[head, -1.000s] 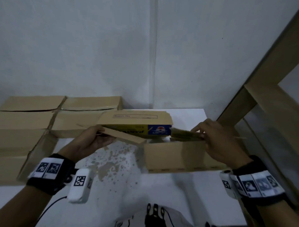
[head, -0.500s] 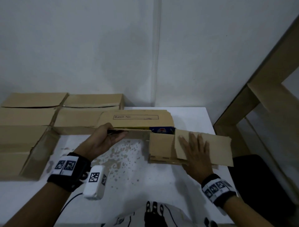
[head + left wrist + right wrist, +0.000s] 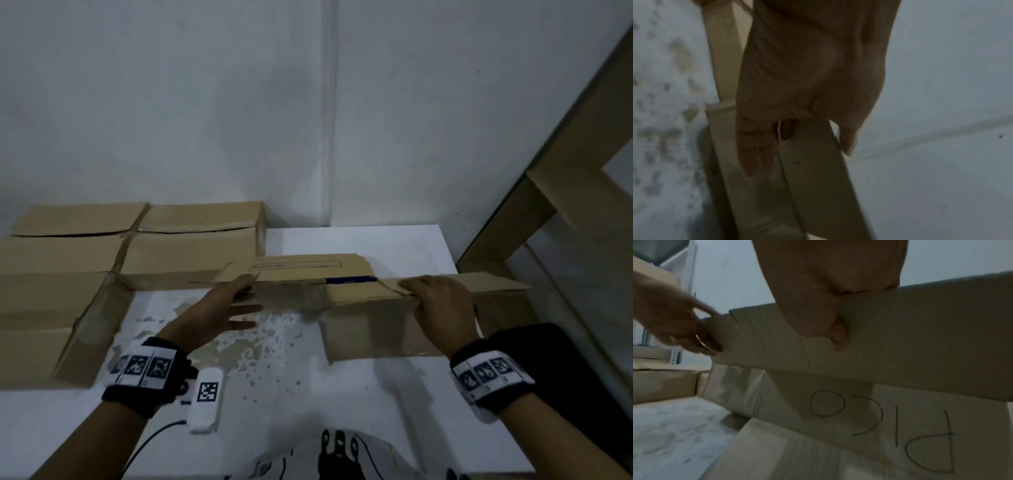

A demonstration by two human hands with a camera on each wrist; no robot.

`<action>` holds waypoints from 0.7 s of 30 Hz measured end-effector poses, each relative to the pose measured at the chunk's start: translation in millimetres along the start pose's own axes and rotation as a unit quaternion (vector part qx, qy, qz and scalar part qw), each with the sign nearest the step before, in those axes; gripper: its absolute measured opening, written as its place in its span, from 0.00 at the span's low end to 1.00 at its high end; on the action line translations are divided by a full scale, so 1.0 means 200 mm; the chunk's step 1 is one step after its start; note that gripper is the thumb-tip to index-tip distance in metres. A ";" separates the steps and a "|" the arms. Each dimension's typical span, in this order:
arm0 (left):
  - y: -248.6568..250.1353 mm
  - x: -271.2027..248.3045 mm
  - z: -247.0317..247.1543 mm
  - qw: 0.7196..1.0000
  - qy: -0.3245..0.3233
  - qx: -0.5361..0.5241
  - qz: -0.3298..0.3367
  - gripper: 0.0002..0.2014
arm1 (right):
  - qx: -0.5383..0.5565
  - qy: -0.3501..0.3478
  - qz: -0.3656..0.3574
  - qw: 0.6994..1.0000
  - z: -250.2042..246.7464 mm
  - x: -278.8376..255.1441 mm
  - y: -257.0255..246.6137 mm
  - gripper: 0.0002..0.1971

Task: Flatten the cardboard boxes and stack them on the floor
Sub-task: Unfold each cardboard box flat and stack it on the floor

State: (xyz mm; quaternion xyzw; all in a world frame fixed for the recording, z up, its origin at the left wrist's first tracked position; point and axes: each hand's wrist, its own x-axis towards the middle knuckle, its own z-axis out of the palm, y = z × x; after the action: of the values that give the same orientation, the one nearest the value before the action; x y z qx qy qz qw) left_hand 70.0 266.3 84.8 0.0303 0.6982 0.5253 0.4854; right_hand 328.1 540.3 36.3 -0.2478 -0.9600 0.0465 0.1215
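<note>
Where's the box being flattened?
The box: head view, centre-right over the white table, held by left hand and right hand, right of the other boxes.

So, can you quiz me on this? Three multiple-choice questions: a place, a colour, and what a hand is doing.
1. Where do the other boxes lie? A on the white table, left side; B on a chair; C in a bin.
2. What colour patch shows on the held box? A red; B blue; C green.
3. What is the right hand doing? A resting flat; B gripping the held box's flap; C hanging free.
Answers: A, they line the table's left; B, a blue strip shows; B, fingers curl over the flap.
</note>
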 end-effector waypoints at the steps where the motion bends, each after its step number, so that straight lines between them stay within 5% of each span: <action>1: -0.01 0.00 -0.04 0.997 -0.008 0.079 0.014 0.32 | 0.005 0.013 -0.008 1.000 -0.04 0.02 0.00 0.27; 3: -0.05 0.01 -0.14 0.984 0.010 0.174 0.039 0.40 | 0.009 0.037 -0.020 0.999 -0.12 0.05 0.01 0.24; 7: -0.09 0.02 -0.25 0.984 0.096 0.104 0.111 0.39 | 0.033 0.036 -0.055 0.997 -0.26 0.07 0.04 0.23; 11: -0.03 0.02 -0.20 0.958 0.115 0.197 0.176 0.11 | 0.045 -0.025 -0.089 0.995 -0.39 0.09 0.08 0.25; 17: -0.07 0.03 -0.23 0.935 0.178 0.135 0.276 0.18 | 0.144 -0.097 -0.060 0.983 -0.56 0.13 0.15 0.08; 21: -0.13 0.04 -0.24 0.930 0.208 0.135 0.273 0.20 | 0.164 -0.196 -0.034 0.966 -0.49 0.17 0.14 0.06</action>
State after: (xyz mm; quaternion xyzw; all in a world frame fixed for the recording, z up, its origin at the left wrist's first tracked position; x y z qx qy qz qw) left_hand 43.9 224.2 58.3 0.1750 0.8126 0.5326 0.1591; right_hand 336.9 583.9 133.2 -0.1778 -0.9521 0.2471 -0.0282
